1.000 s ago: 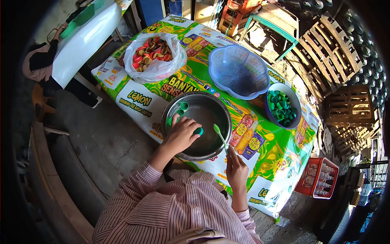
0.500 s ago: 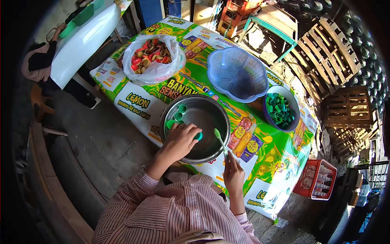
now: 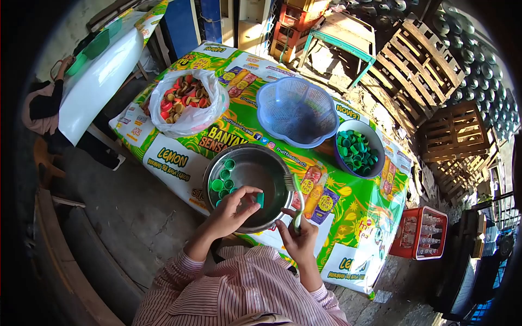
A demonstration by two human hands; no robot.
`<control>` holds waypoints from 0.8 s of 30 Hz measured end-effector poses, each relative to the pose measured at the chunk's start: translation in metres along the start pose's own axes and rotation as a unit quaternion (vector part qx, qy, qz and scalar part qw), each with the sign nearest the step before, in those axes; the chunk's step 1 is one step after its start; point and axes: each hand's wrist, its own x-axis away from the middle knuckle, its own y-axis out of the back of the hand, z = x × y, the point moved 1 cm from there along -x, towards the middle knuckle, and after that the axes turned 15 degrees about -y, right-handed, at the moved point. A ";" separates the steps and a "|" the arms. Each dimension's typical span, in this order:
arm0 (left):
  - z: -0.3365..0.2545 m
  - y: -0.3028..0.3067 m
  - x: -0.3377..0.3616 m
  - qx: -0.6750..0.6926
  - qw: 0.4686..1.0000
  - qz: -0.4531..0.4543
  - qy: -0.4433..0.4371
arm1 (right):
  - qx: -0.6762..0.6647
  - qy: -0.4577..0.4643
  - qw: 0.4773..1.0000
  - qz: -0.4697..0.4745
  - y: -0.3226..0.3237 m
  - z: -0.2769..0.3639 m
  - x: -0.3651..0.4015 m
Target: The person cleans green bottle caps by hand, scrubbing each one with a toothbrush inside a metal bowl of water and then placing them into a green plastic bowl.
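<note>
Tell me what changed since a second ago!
The left hand, holding a round green plastic cap, has turned and moved right. The right hand has twisted the green-and-white toothbrush; its bristles now face left. The scalloped blue plastic basket and white plastic bag stayed put.

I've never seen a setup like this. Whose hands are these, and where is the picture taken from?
There is no machine: these are a person's bare hands, seen by a head-worn camera looking forward and down. The left hand holds a green cap; the right hand holds a small brush. On the table stand a metal basin with more caps inside, a blue basket, a bowl of green caps, and a plastic bag of red and tan ones.
</note>
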 end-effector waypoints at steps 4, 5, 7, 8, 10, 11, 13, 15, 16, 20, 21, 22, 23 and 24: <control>0.019 -0.017 0.013 0.106 0.994 0.000 0.033 | 0.035 0.013 0.998 0.054 -0.017 -0.001 -0.004; 0.028 -0.019 0.016 0.130 0.991 -0.004 0.038 | 0.017 0.010 0.999 0.045 -0.020 -0.004 -0.005; 0.030 -0.021 0.018 0.131 0.990 0.006 0.053 | 0.024 0.008 0.997 0.068 -0.023 -0.009 -0.007; 0.036 -0.023 0.021 0.185 0.981 -0.014 0.062 | 0.033 0.003 0.997 0.076 -0.026 -0.017 -0.007; 0.044 -0.024 0.027 0.232 0.969 -0.025 0.079 | 0.055 0.025 0.995 0.074 -0.029 -0.023 -0.007; 0.048 -0.026 0.028 0.257 0.963 -0.032 0.073 | 0.078 0.049 0.993 0.070 -0.029 -0.023 -0.008; 0.047 -0.030 0.026 0.185 0.981 -0.052 0.007 | 0.066 0.053 0.994 0.065 -0.029 -0.027 -0.015; 0.039 -0.024 0.028 0.156 0.984 -0.078 0.045 | 0.125 0.054 0.991 0.015 -0.019 -0.042 -0.028; 0.034 -0.018 0.028 0.026 0.996 -0.078 0.027 | 0.071 0.068 0.995 -0.027 -0.007 -0.039 -0.041; 0.031 0.006 0.034 -0.227 0.970 -0.084 -0.023 | 0.189 0.085 0.950 -0.232 0.069 -0.035 -0.110; 0.031 0.011 0.035 -0.251 0.963 -0.089 -0.029 | 0.203 0.091 0.931 -0.289 0.086 -0.031 -0.123; 0.031 0.015 0.037 -0.252 0.963 -0.091 -0.029 | 0.195 0.100 0.923 -0.317 0.102 -0.030 -0.136; 0.031 0.018 0.039 -0.267 0.958 -0.096 -0.029 | 0.198 0.108 0.910 -0.347 0.114 -0.030 -0.147; 0.030 0.020 0.040 -0.282 0.954 -0.101 -0.028 | 0.193 0.108 0.907 -0.359 0.121 -0.026 -0.155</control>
